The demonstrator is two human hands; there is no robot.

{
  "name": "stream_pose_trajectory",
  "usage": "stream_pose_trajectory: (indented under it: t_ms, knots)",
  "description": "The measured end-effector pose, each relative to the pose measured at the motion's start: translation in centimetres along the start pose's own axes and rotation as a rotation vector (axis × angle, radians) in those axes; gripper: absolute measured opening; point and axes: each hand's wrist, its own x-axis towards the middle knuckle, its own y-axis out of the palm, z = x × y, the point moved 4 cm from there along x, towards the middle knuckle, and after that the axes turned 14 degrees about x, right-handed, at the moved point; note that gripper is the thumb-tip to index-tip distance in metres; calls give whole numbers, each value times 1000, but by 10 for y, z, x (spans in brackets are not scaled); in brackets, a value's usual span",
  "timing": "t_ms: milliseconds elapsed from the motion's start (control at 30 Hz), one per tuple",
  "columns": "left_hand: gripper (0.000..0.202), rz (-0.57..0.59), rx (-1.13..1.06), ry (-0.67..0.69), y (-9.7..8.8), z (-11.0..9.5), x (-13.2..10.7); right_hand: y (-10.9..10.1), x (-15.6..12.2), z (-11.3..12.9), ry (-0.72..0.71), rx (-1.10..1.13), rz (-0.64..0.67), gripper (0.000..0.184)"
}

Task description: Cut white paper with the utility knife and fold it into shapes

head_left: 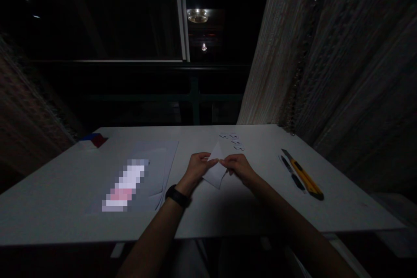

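Note:
A folded sheet of white paper [215, 177], kite-shaped with its point away from me, is held just above the table between both hands. My left hand [199, 166] grips its left edge, thumb on top near the middle. From the other side, my right hand [240, 167] pinches the right edge, its thumb tip close to the left one. The fingers under the paper are partly hidden. A dark watch [177, 196] is on my left wrist.
On the white table [208, 219], loose papers [159, 160] and a blurred-out strip [125, 184] lie left. A red, blue and white cube [92, 140] sits far left. Several small cut pieces [234, 139] lie beyond my hands. A yellow utility knife [302, 173] and a slimmer black one [292, 174] lie right.

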Motion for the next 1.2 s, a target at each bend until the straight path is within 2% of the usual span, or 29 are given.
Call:
stream_pose_trajectory:
  t_ms: [100,200,267,500,633,833,1033,1200]
  knots:
    - [29,95,91,-3,1,-2,-2,-3,0,7,7,65,110,36]
    - [26,245,243,-27,4,-1,-5,-7,-2,15,-8,70,201,60]
    - [25,312,328,-20,4,0,-6,-7,-4,17,26,-5,282,69]
    - [20,583,453,61,5,-5,-16,-2,-12,14,142,-155,456,68]
    - [21,604,493,77,5,-6,-17,0,-15,13,171,-200,521,66]
    - [26,550,538,79,8,0,-15,2,-17,14,141,-260,559,61]
    - [27,696,611,87,10,-2,-20,1,-18,10,201,-305,675,59]
    - [30,749,615,80,10,-2,-21,-3,-14,6,229,-195,624,56]
